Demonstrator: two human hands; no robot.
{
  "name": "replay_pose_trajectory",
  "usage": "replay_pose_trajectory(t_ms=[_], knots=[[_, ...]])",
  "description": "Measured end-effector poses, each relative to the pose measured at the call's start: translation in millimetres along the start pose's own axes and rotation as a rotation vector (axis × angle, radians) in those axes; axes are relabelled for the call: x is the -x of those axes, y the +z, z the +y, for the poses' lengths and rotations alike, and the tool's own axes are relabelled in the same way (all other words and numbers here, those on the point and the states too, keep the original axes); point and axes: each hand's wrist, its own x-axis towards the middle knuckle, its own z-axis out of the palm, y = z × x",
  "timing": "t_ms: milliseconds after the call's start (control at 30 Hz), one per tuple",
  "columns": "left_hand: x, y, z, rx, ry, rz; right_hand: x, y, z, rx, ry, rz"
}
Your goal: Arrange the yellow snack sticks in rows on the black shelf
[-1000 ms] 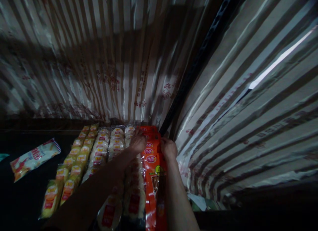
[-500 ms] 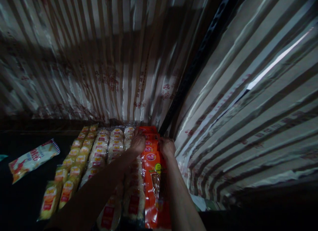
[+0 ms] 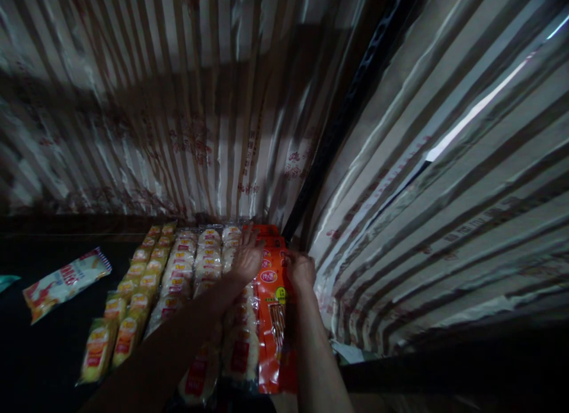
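Observation:
A row of orange snack packets [image 3: 272,294] runs along the right side of a dark shelf, up to the back corner. My left hand [image 3: 246,258] lies on the left edge of this row near the back, fingers stretched out flat. My right hand [image 3: 301,269] is curled on the row's right edge, fingers bent onto a packet. Left of the orange row lie rows of clear-wrapped pale snack packs with red labels [image 3: 205,265] and yellow-labelled packs [image 3: 133,294], overlapping like tiles.
A single white and red packet [image 3: 64,282] lies apart at the left on the dark shelf [image 3: 31,354]. Striped foil-like sheeting [image 3: 178,105] covers the back and right walls. A black perforated upright [image 3: 338,128] stands in the corner.
My left hand's fingers have spread out flat from a curled pose. The orange packets have shifted slightly under both hands.

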Motion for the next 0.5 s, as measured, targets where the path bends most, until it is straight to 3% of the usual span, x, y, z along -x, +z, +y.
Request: replay_pose_trajectory(t_ms=[233,500], knots=[[3.7,-0.5,0.9,-0.028,0.02,-0.145,0.7,-4.1,-2.0,-0.021,0.065,-0.043],[-4.2,5.5,0.9,-0.021,-0.069,-0.159,-10.8,2.1,-2.1,-0.079,-0.062,0.018]])
